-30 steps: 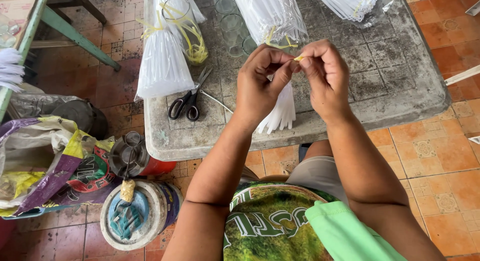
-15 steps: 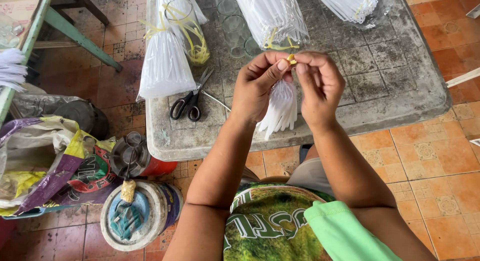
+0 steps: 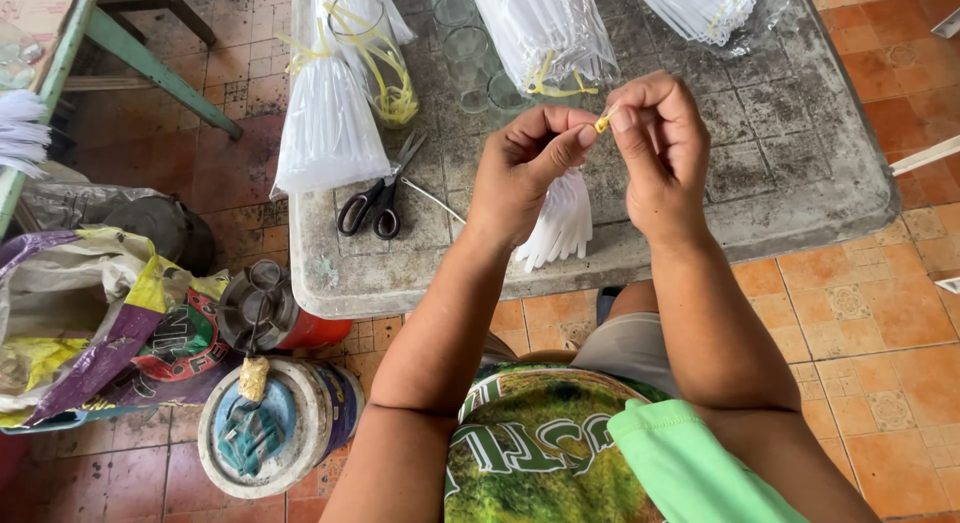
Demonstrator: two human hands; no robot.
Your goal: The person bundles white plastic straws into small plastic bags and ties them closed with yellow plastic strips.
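Two hands had one tiny yellow tie (image 3: 601,124) pinched between them, held up over the grey table (image 3: 820,173). Left hand (image 3: 525,173) had thumb and forefinger shut on its left end, right hand (image 3: 655,153) had fingertips clamped on the right end, so the tie ran roughly side to side across the small gap between the fingertips. Neither hand was really nearer, both were touching it. Only a short bit showed, so I couldn't tell how long it actually was.

Just below the left fingers hung a small bundle of white plastic sleeves (image 3: 560,223), fanned out downward, looked gripped in that same hand's lower fingers. Further left of the fingers lay black scissors (image 3: 375,198) flat on the table, and beyond them a bigger tied white bundle (image 3: 328,123). Past the fingertips, further up the table, sat another big bundle (image 3: 545,28) and some clear glass jars (image 3: 465,48).
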